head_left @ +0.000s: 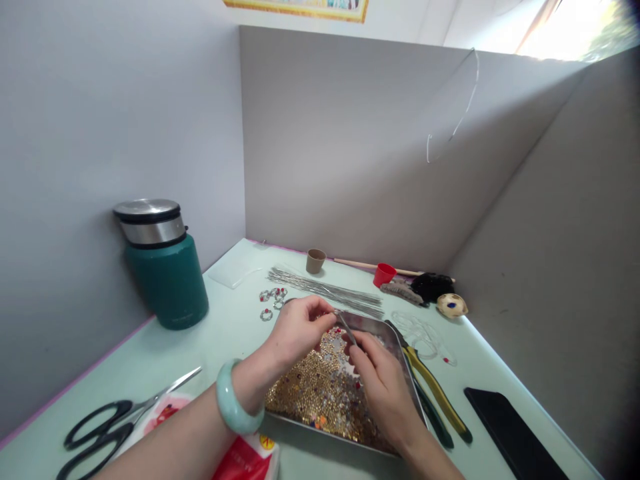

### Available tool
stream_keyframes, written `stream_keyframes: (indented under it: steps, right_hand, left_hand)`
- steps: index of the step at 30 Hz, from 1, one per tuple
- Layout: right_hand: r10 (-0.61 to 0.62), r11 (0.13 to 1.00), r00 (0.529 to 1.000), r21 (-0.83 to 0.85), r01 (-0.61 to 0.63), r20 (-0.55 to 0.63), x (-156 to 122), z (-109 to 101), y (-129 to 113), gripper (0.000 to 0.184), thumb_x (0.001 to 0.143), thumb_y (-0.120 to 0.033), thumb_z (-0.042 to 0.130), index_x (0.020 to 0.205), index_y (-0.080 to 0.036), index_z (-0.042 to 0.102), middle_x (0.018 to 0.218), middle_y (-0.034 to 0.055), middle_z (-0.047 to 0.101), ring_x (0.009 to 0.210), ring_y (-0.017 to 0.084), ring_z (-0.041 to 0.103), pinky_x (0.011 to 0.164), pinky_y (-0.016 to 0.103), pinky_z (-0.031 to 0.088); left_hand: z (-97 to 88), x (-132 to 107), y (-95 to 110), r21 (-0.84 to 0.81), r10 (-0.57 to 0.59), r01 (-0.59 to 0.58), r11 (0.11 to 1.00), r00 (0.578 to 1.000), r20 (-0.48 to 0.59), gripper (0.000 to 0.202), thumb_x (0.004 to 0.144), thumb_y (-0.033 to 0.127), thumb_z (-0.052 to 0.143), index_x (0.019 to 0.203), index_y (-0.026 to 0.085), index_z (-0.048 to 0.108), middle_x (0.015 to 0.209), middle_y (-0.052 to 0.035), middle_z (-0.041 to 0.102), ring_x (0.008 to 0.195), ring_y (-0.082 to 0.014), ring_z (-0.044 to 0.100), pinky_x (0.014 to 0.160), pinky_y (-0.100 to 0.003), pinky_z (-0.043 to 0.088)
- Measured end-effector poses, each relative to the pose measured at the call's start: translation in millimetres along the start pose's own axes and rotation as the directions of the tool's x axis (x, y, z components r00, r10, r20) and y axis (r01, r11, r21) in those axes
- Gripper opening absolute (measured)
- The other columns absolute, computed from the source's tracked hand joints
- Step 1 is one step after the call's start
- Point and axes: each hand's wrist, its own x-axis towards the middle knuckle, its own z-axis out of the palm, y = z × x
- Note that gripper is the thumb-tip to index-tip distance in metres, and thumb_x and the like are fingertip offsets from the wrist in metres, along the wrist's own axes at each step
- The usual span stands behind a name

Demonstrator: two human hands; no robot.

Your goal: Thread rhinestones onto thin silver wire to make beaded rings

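Observation:
My left hand [299,328], with a pale green bangle [234,400] on its wrist, is closed in a pinch on the end of a thin metal wire [345,324]. My right hand [379,381] is closed round the same wire lower down. Both hands hover over a metal tray [395,333] full of small gold beads [315,393] with a few coloured ones mixed in.
A bundle of straight wires [320,288] lies behind the tray, with small beaded rings [273,300] to its left. A green flask [164,267] stands at the left, black scissors [100,427] at front left, pliers [435,393] and a black phone [510,433] at the right. Grey partitions enclose the desk.

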Motion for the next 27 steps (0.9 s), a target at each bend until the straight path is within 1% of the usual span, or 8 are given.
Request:
stream_keyframes:
  steps: [4,8,11,14,17,21,24,27]
  right_hand:
    - [0.004,1.0,1.0,0.007,-0.004,0.008,0.2,0.2,-0.5,0.031,0.092,-0.025,0.041,0.118,-0.023,0.057,0.111,0.0052,0.062,0.092,0.02,0.058,0.077,0.028,0.043]
    - [0.011,1.0,1.0,-0.001,-0.011,0.007,-0.1,0.7,-0.1,0.03,0.091,-0.025,0.042,0.117,-0.023,0.058,0.109,0.0048,0.062,0.09,0.02,0.058,0.073,0.027,0.043]
    - [0.022,1.0,1.0,-0.015,-0.022,0.0,-0.3,0.7,0.2,0.03,0.091,-0.026,0.042,0.116,-0.023,0.058,0.102,0.0043,0.064,0.087,0.02,0.058,0.07,0.027,0.042]
    - [0.03,0.999,1.0,-0.018,-0.03,-0.006,-0.1,0.5,0.2,0.03,0.091,-0.027,0.042,0.115,-0.022,0.059,0.093,0.004,0.065,0.085,0.02,0.058,0.07,0.027,0.042]
    - [0.04,0.999,0.999,-0.022,-0.04,0.0,0.5,0.6,0.4,0.029,0.091,-0.027,0.041,0.114,-0.021,0.059,0.093,0.0045,0.064,0.087,0.021,0.057,0.072,0.027,0.042]
    - [0.035,0.999,0.999,-0.015,-0.035,0.002,1.1,1.1,1.3,0.029,0.092,-0.027,0.041,0.114,-0.02,0.058,0.103,0.0053,0.063,0.091,0.02,0.056,0.078,0.027,0.041]
    - [-0.006,1.0,1.0,0.004,0.006,0.009,1.0,0.5,1.6,0.029,0.091,-0.026,0.041,0.113,-0.02,0.059,0.107,0.0053,0.062,0.094,0.019,0.056,0.082,0.027,0.04]
    - [-0.004,1.0,1.0,0.01,0.004,0.004,1.5,-1.6,1.8,0.027,0.091,-0.027,0.043,0.11,-0.019,0.06,0.101,0.005,0.063,0.091,0.019,0.056,0.081,0.027,0.04]
  left_hand:
    - [0.0,-0.5,-0.1,-0.004,-0.02,0.02,1.0,1.0,-0.021,0.007,0.074,0.024,0.054,0.075,0.017,0.053,0.059,0.003,0.053,0.041,-0.0079,0.045,0.038,-0.022,0.037]
    - [0.7,-0.2,-4.1,0.026,0.033,-0.033,0.999,0.999,-0.018,0.008,0.075,0.025,0.055,0.075,0.018,0.054,0.066,0.0014,0.056,0.044,-0.0076,0.046,0.041,-0.022,0.037]
    - [1.0,0.4,-7.4,0.046,0.058,-0.057,0.997,0.998,-0.011,0.008,0.076,0.026,0.055,0.076,0.018,0.055,0.067,0.001,0.057,0.049,-0.0081,0.047,0.043,-0.021,0.038]
    - [0.9,1.1,-9.3,0.032,0.074,-0.075,0.997,0.997,0.022,0.011,0.079,0.028,0.052,0.078,0.018,0.056,0.068,0.0004,0.057,0.049,-0.008,0.046,0.043,-0.021,0.037]
    - [1.3,1.3,-9.2,-0.015,0.058,-0.058,0.998,0.997,0.053,0.013,0.081,0.029,0.048,0.08,0.018,0.054,0.068,0.0002,0.058,0.046,-0.0076,0.043,0.04,-0.021,0.035]
    - [1.3,0.9,-6.8,-0.047,0.002,0.003,0.999,0.995,0.098,0.013,0.081,0.031,0.048,0.081,0.018,0.051,0.067,0.0011,0.057,0.042,-0.007,0.041,0.037,-0.02,0.034]
    - [-0.4,1.3,-6.5,-0.002,-0.041,0.041,0.999,0.99,0.138,0.016,0.081,0.032,0.047,0.077,0.018,0.051,0.06,0.0028,0.052,0.041,-0.0069,0.037,0.038,-0.02,0.029]
    - [-3.4,2.5,-7.6,0.062,-0.019,0.01,0.998,0.989,0.145,0.02,0.082,0.032,0.046,0.07,0.017,0.052,0.054,0.0038,0.046,0.045,-0.0079,0.037,0.041,-0.021,0.028]
